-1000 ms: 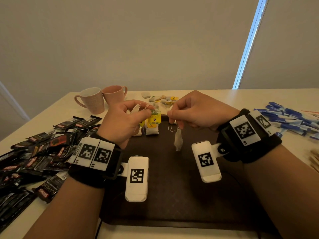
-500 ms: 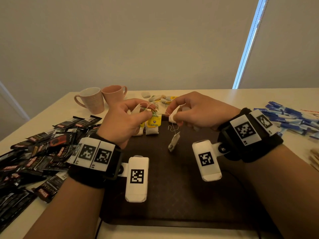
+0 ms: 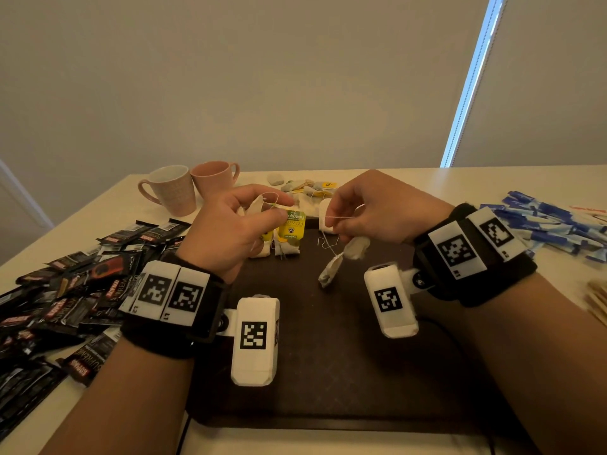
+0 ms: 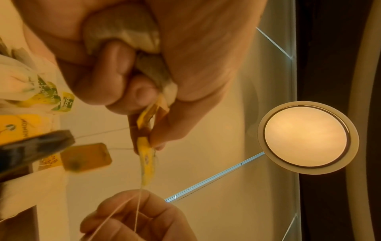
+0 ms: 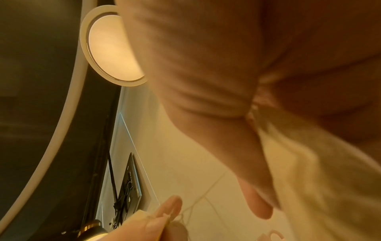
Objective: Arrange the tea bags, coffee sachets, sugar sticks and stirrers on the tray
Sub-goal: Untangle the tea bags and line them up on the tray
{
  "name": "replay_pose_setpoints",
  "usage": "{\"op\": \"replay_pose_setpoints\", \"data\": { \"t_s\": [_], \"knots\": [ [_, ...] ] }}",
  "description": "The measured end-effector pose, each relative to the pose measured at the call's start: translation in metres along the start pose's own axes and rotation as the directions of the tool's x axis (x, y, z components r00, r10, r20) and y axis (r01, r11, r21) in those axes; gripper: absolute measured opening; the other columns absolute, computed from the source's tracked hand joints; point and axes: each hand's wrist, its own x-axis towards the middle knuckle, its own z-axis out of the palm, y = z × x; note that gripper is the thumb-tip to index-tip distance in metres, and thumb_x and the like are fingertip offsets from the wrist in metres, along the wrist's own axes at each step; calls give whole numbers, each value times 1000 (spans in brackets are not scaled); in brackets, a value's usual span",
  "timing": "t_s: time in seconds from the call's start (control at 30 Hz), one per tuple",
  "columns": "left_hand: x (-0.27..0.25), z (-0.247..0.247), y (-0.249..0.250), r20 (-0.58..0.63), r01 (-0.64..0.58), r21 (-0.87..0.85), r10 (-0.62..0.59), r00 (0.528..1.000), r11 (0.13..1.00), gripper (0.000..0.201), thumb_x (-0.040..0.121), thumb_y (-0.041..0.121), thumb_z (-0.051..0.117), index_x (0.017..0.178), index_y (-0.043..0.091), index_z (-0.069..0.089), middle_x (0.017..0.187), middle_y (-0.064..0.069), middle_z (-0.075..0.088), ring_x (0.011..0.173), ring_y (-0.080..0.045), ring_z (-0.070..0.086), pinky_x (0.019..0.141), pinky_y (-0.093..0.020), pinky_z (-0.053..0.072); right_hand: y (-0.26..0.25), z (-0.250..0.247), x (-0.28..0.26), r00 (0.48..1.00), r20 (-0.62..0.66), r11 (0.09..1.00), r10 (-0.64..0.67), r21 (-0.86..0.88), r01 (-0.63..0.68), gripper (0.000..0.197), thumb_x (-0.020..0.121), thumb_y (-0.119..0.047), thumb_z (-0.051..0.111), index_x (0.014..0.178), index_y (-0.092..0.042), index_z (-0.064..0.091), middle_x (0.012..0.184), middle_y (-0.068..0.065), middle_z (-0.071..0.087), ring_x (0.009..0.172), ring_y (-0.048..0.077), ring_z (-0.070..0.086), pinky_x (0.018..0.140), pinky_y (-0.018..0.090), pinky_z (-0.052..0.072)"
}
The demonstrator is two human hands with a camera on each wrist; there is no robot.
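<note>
While I am holding both hands up over the dark tray, my left hand is pinching a yellow paper tag between its thumb and first finger. The other fingers of that hand are curling round a squashed tea bag and keeping it in my palm. My right hand is pinching a thin white string with its fingertips, and the string is stretching across to my left hand. A second tea bag is peeking out under my right fingers, and a third one is dangling from a string just above the tray.

At the far end of the tray, a few tea bags with yellow tags are standing side by side. The rest of the tray is showing its dark bottom.

More tea bags are lying on the table behind the tray. Two pink cups are sitting at the back left; I cannot tell what is inside them. A big heap of black coffee packets is lying to the left of the tray. Blue sugar sticks are lying in a pile to the right, and some wooden stirrers are poking in at the right edge.
</note>
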Motion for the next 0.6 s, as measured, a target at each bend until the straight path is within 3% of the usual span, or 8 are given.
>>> {"op": "replay_pose_setpoints", "data": {
  "t_s": [0.07,0.17,0.23,0.4,0.47,0.53,0.6],
  "knots": [
    [0,0,1,3,-2,-8,2,1000,1000,26,89,1,64,83,23,78,106,-29,61,73,-33,42,47,-28,29,0,-1,0,999,-48,1000,-2,6,3,13,89,-11,71,88,-23,74,78,-8,73,72,3,69,70,16,49],
    [0,1,2,5,1,-36,-1,1000,999,30,89,1,64,79,25,78,105,-31,59,88,-34,45,67,-44,33,-1,-1,0,997,-77,1000,4,4,-4,11,88,-12,73,89,-23,76,81,-8,74,78,5,69,72,17,51],
    [-1,1,3,-2,10,-50,-10,1000,999,31,90,1,64,76,25,78,105,-32,59,90,-35,45,70,-47,32,-2,0,0,997,-78,1000,18,-15,-20,10,87,-15,74,87,-24,77,81,-8,74,80,6,68,68,15,47],
    [1,0,1,-2,17,-51,-17,1000,999,32,90,3,63,75,27,78,108,-39,55,79,-33,45,56,-35,38,-1,2,3,992,-97,991,81,-99,-91,10,86,-13,74,92,-19,79,82,-8,74,79,5,66,65,15,47],
    [1,0,1,0,19,-46,-19,1000,999,32,90,3,63,75,27,78,107,-38,56,75,-32,44,49,-30,34,-1,2,3,987,-127,983,93,-148,-112,12,86,-14,74,97,-18,79,89,-8,71,86,8,64,73,20,48],
    [0,0,0,0,19,-44,-19,1000,999,32,89,2,64,75,26,78,105,-32,61,82,-34,50,59,-36,38,-1,2,2,984,-139,971,108,-199,-135,14,86,-19,75,100,-18,78,99,-5,68,95,13,62,80,26,51],
    [0,-1,-1,-5,21,-31,-21,1000,999,30,89,2,64,75,24,78,100,-20,69,74,-33,57,60,-32,44,-1,1,0,981,-119,953,153,-244,-178,15,88,-20,74,102,-17,76,101,-2,66,96,15,60,73,24,49]
  ]
}}
